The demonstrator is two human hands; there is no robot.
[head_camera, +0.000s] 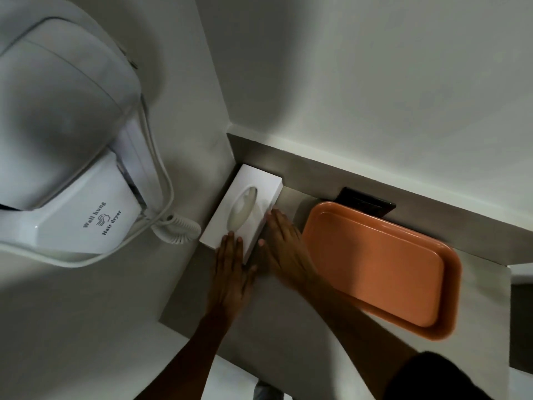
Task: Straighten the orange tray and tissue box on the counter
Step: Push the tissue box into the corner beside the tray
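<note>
Both hands lie flat against the tissue box (243, 207), fingers straight and spread, so neither grip is closed around anything. The left hand (232, 272) rests palm-down over the box's near end, its fingertips (230, 234) reaching onto the white top face just short of the oval opening. The right hand (284, 249) presses along the box's right long side, fingers pointing toward the back wall, the thumb near the box's lower right corner. Both forearms run in from the lower edge of the view, and a dark sleeve (438, 379) shows at the bottom right.

The tissue box is white, with an oval slot in its top through which pale tissue shows. It lies on the grey worktop (288, 327) in the back left corner, its far end against the grey upstand along the back wall and its left long side close to the side wall.

Just right of the right hand lies the orange tray (375, 267), a rounded rectangle with a raised rim, lying at an angle to the box with its far left corner close to the upstand. A dark flat object (366, 204) sits behind that corner, partly hidden.

On the left wall hangs a white hair dryer (66, 134), labelled "Wall hung Hair dryer", with its coiled cord (178, 229) hanging just left of the box.
</note>
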